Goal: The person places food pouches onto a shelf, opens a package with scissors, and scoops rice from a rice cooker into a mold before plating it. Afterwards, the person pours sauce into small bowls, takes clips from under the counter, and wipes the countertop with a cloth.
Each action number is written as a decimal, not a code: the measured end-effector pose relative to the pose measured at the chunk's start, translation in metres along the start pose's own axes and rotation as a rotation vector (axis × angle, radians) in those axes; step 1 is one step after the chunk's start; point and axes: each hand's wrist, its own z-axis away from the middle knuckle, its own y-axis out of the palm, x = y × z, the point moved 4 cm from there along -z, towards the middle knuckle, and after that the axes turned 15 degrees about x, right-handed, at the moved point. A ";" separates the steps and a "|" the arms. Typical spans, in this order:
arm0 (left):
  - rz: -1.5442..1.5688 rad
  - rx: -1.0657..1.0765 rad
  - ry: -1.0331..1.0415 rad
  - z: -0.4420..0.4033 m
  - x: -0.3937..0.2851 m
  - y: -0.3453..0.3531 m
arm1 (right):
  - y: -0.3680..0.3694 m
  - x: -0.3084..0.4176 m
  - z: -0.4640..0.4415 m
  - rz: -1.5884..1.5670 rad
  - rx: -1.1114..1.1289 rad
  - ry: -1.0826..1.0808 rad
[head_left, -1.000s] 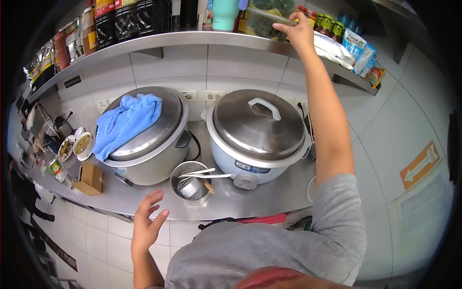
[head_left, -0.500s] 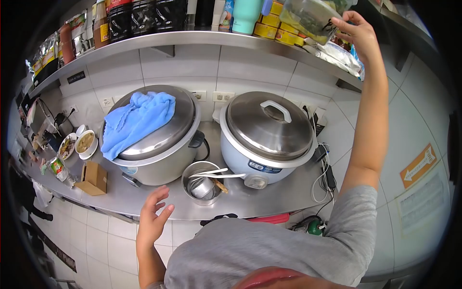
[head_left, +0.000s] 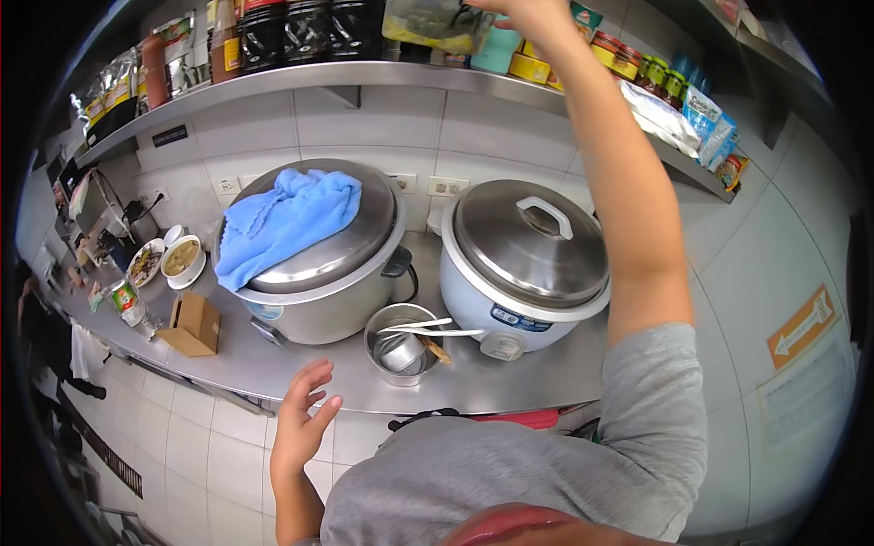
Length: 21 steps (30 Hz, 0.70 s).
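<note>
Up at the shelf, my right hand point(head_left: 523, 11) grips the end of a clear plastic container point(head_left: 435, 25) with green and yellow contents. The top of this hand is cut off by the frame edge. The container is in front of the jars and a teal tumbler point(head_left: 496, 47). My left hand point(head_left: 305, 414) hangs in the air before the counter, fingers apart and holding nothing. Nearest to it is a metal pot point(head_left: 401, 369) with a metal cup and white-handled utensils inside. Behind stand two large rice cookers, one grey point(head_left: 319, 314) and one light blue point(head_left: 469, 291).
A blue cloth point(head_left: 291, 218) lies on the grey cooker's lid. A small cardboard box point(head_left: 193, 326), a bowl of food point(head_left: 184, 259) and a plate of food point(head_left: 146, 264) are on the counter's left. The metal shelf point(head_left: 364, 86) carries jars, bottles, tins and packets.
My right hand has carried the clear container leftward along the shelf, uncovering jars and packets on the right. My left hand stays raised and open. The view has shifted slightly.
</note>
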 end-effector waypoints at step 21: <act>-0.013 -0.194 -0.104 0.030 0.042 0.009 | 0.092 -0.112 -0.048 0.484 -0.156 0.017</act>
